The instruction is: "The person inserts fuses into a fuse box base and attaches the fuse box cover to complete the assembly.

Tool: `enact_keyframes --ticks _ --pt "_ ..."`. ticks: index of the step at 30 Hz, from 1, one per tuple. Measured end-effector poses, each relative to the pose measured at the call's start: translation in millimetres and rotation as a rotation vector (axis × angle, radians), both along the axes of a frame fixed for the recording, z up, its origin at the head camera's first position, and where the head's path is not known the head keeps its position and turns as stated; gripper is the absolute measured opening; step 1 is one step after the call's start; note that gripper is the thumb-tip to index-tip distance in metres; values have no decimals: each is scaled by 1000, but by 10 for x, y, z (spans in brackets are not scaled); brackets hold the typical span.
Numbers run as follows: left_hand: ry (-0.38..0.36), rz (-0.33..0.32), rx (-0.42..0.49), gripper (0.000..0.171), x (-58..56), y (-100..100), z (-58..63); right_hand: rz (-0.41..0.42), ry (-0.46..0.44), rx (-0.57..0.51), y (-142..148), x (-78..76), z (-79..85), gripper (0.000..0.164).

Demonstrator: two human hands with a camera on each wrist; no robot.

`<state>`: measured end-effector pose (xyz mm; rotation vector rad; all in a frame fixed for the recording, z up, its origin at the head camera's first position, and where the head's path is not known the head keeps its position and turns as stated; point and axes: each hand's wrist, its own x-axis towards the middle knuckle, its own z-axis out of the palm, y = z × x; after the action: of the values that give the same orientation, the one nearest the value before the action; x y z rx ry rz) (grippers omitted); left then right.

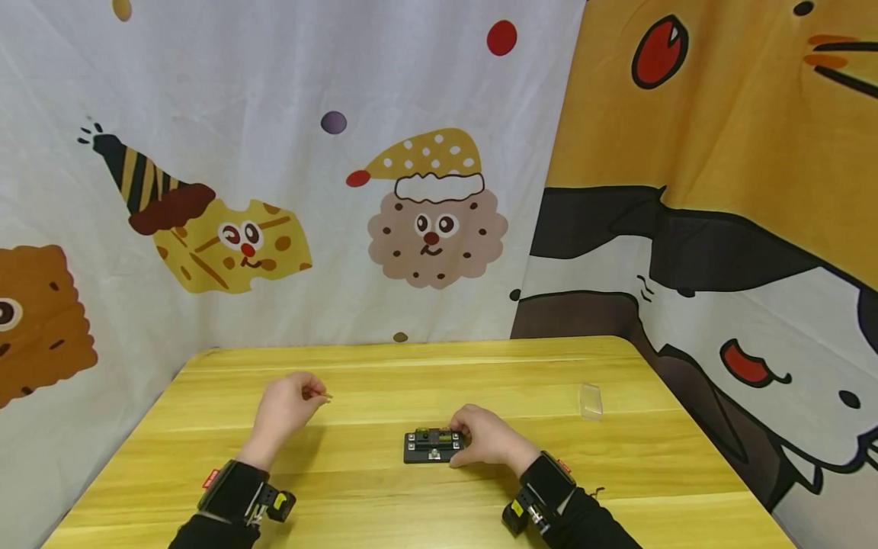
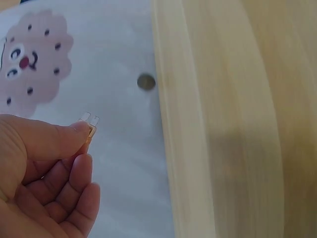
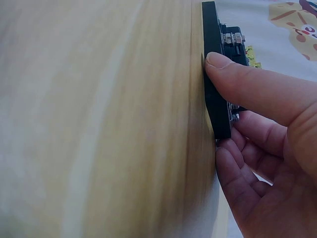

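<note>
Between thumb and index finger, my left hand (image 1: pixel 284 412) pinches a small orange blade fuse (image 2: pixel 91 130). Its two flat metal prongs stick out past the thumb in the left wrist view, while most of its body is hidden by the fingers. The hand is held above the left part of the table. My right hand (image 1: pixel 490 440) grips the right end of a black fuse block (image 1: pixel 421 457), thumb on the near edge and fingers round the far side. The block lies flat on the table, with metal screw terminals and something yellow-green on top.
A clear plastic cover (image 1: pixel 591 402) lies on the wooden table (image 1: pixel 370 511), to the right of and beyond the fuse block. Behind the table's far edge hangs a cloth (image 1: pixel 274 46) printed with cartoon figures.
</note>
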<state>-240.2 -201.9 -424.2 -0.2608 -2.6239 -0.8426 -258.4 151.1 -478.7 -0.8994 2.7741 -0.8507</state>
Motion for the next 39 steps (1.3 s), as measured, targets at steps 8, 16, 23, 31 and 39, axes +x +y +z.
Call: enact_keyframes --ticks 8,16,23,31,39 --pt "-11 -96 4 12 50 315 -21 0 6 6 2 -5 -5 45" --pt "-23 -143 6 18 54 590 -107 5 1 1 2 0 -8 45" --pt "-34 -201 -35 18 81 791 -117 -2 -1 4 -5 0 1 45" --pt "-25 -257 -95 15 92 982 -111 -9 1 6 -9 -8 -6 44" --pt "5 -287 -148 15 83 1136 -146 -4 5 -1 -4 -18 -25 44"
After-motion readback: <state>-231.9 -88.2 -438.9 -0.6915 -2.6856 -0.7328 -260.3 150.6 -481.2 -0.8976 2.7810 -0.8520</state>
